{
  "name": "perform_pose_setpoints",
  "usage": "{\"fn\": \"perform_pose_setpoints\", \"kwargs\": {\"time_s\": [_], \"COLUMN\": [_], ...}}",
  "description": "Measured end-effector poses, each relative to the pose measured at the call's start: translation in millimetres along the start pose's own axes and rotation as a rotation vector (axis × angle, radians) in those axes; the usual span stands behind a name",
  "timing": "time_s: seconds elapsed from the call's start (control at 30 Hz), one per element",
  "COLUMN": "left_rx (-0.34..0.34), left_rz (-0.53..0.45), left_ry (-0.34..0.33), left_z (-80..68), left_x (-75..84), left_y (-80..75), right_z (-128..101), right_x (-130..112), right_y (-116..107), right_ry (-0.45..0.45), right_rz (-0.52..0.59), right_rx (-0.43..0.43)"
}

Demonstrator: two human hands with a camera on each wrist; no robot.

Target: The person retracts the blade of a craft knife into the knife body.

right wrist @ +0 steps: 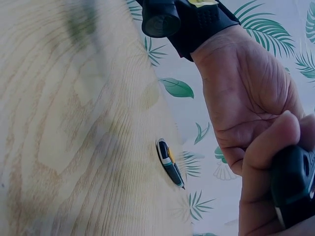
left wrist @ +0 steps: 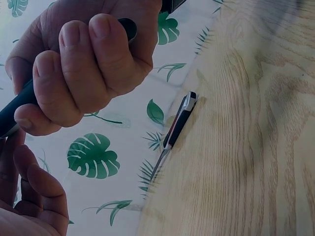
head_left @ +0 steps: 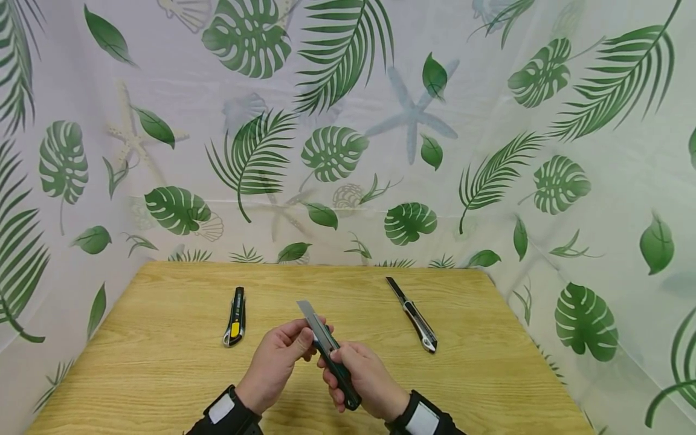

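Note:
A dark utility knife with its blade extended is held above the middle of the table, blade tilted up and to the left. My right hand grips its handle, thumb lying along the top by the slider. At the blade end, my left hand pinches the knife's front part between thumb and fingers. The left wrist view shows the right hand's fingers curled round the handle, with the left hand's fingers below. In the right wrist view the handle end sticks out of the right hand.
On the wooden table, a black and yellow utility knife lies to the left. A silver and black utility knife with its blade out lies to the right. Leaf-patterned cloth hangs behind and along the sides.

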State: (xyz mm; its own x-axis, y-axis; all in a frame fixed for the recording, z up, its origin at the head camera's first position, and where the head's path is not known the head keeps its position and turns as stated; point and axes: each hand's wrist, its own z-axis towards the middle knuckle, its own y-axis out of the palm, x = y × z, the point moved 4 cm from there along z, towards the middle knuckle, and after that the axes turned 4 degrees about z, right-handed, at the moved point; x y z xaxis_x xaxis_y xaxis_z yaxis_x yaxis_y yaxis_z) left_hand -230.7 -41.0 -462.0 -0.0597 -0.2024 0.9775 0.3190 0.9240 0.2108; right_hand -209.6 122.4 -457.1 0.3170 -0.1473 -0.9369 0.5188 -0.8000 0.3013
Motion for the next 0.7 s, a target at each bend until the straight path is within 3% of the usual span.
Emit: {"fn": "perform_pose_setpoints", "kwargs": {"time_s": [0.43,0.7], "left_rx": [-0.139,-0.150], "left_rz": [0.001,0.000], "left_ry": [0.004,0.005], "left_z": [-2.4,-3.3], "left_x": [2.1,1.7], "left_y": [3.0,2.9], "right_z": [-2.0,-3.3], "right_x": [-0.5,-1.3], "right_y": [0.6,1.7], "right_ry": [-0.006,-0.015], "right_rz": [0.021,0.031], "right_rx": [-0.038,-0.056]}}
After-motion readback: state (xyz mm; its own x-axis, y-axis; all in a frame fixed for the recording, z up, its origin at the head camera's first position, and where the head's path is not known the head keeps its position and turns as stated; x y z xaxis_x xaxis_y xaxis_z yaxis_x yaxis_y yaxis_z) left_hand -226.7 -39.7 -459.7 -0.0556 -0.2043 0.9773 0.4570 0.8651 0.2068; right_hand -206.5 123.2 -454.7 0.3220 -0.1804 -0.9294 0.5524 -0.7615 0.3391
